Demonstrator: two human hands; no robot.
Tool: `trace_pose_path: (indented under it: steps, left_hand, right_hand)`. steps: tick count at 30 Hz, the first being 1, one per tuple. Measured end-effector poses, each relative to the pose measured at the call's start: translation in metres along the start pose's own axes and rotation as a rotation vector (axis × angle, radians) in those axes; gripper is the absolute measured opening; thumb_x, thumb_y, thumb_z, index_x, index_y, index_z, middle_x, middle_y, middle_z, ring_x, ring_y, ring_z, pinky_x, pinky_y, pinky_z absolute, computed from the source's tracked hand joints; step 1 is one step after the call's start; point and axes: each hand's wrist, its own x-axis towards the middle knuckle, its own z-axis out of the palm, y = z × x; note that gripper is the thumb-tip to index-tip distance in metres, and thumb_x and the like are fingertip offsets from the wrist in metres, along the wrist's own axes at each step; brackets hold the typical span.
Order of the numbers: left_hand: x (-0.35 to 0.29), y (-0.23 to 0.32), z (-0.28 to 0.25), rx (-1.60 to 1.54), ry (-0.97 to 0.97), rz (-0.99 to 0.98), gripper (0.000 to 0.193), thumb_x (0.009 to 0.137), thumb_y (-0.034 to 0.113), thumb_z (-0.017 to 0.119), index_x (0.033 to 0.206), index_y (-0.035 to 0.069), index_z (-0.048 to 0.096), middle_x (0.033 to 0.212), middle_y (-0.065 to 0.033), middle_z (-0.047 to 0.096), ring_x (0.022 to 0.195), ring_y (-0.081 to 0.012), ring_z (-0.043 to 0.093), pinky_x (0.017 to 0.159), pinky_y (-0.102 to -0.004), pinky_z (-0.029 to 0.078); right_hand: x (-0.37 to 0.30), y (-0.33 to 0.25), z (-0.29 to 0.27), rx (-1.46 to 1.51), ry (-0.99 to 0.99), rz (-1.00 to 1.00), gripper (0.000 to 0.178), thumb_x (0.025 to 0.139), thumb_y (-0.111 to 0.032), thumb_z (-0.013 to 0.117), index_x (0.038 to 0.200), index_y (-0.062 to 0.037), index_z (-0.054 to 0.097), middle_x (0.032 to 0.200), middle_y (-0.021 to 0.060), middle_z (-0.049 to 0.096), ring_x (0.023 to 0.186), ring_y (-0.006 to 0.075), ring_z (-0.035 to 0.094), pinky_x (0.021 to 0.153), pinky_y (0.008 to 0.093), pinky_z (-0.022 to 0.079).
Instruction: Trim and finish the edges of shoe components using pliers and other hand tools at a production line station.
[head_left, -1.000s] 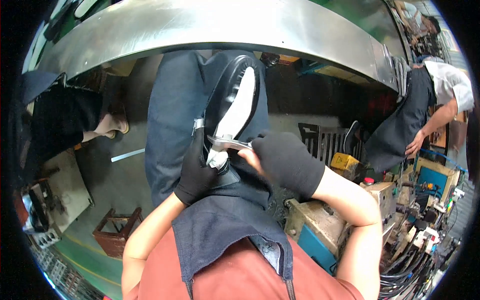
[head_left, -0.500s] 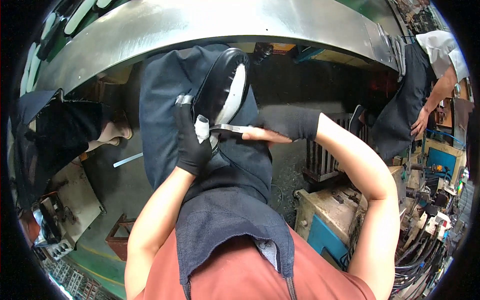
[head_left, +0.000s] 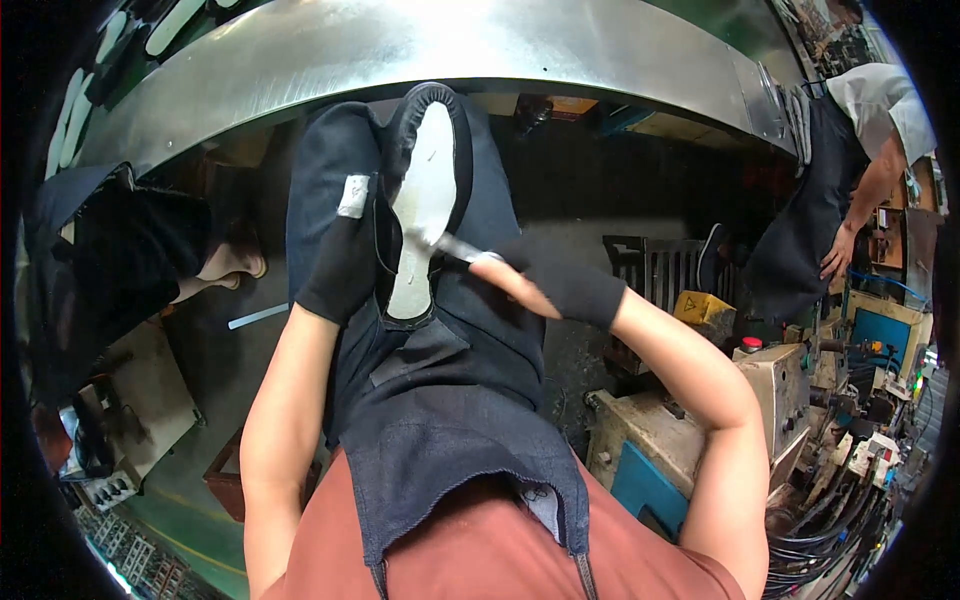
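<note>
A black shoe upper [head_left: 462,165] with a white insole [head_left: 428,185] lies sole side up across my lap, toe toward the bench. My left hand [head_left: 342,255], in a black fingerless glove with white tape on one digit, is closed around the shoe's left side; some fingers are hidden by it. My right hand [head_left: 545,278], gloved the same way, grips a slim metal tool [head_left: 460,248]. The tool's blurred end is at the insole toward the heel. Its exact kind cannot be made out.
A curved steel bench [head_left: 420,45] runs in front of my knees. On the right are a dark slatted stand [head_left: 630,262], a yellow box [head_left: 705,308], a beige machine [head_left: 655,425] and a co-worker [head_left: 815,200]. Another person's dark apron [head_left: 125,265] shows at left.
The shoe has turned so its white insole faces up. My left hand has shifted left along its side. The tool's end has moved from the shoe's edge area onto the insole.
</note>
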Motion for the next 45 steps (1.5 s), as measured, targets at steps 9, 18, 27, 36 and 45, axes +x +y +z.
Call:
trace_pose_path:
  steps: [9,18,27,36,45]
  left_hand:
    - [0.019,-0.004,0.016,-0.194,0.136,-0.422,0.059,0.104,0.045,0.035,0.139,-0.002,0.042,0.134,-0.0139,0.053,0.120,-0.0185,0.051,0.102,-0.0288,0.039]
    - [0.023,-0.003,0.048,0.626,0.310,0.185,0.057,0.095,0.033,0.056,0.136,-0.003,0.040,0.130,-0.0280,0.050,0.120,-0.0432,0.050,0.101,-0.0424,0.041]
    - [0.011,0.041,0.009,0.681,-0.267,-0.025,0.117,0.069,0.034,0.084,0.151,-0.001,0.009,0.149,-0.0248,0.031,0.139,-0.0340,0.034,0.112,-0.0389,0.032]
    - [0.034,0.018,0.025,-0.178,0.065,-0.294,0.052,0.102,0.038,0.045,0.139,0.002,0.043,0.128,-0.0176,0.057,0.117,-0.0209,0.055,0.102,-0.0314,0.041]
    - [0.034,-0.038,0.018,0.460,0.131,-0.022,0.057,0.092,0.017,0.059,0.140,-0.003,0.034,0.130,-0.0238,0.053,0.123,-0.0285,0.053,0.102,-0.0365,0.043]
  right_hand:
    - [-0.004,-0.044,-0.004,-0.276,0.259,0.044,0.048,0.096,-0.040,0.051,0.080,0.0016,0.066,0.070,0.0236,0.062,0.067,0.0419,0.063,0.062,0.0456,0.048]
    - [-0.027,-0.002,-0.049,-0.265,-0.061,0.086,0.038,0.094,-0.040,0.057,0.088,-0.0028,0.065,0.076,0.0169,0.064,0.061,0.0328,0.059,0.056,0.0410,0.045]
    - [-0.004,-0.048,-0.016,-0.079,0.113,-0.324,0.038,0.092,-0.037,0.058,0.074,-0.0044,0.064,0.076,0.0197,0.065,0.070,0.0356,0.066,0.061,0.0434,0.052]
    - [-0.064,0.024,0.017,0.194,0.171,0.205,0.040,0.099,-0.036,0.053,0.082,-0.0001,0.062,0.065,0.0101,0.057,0.060,0.0149,0.053,0.059,0.0319,0.043]
    - [-0.037,-0.077,-0.038,0.272,0.244,-0.048,0.038,0.096,-0.040,0.056,0.095,-0.0042,0.067,0.080,0.0182,0.064,0.073,0.0335,0.064,0.065,0.0394,0.049]
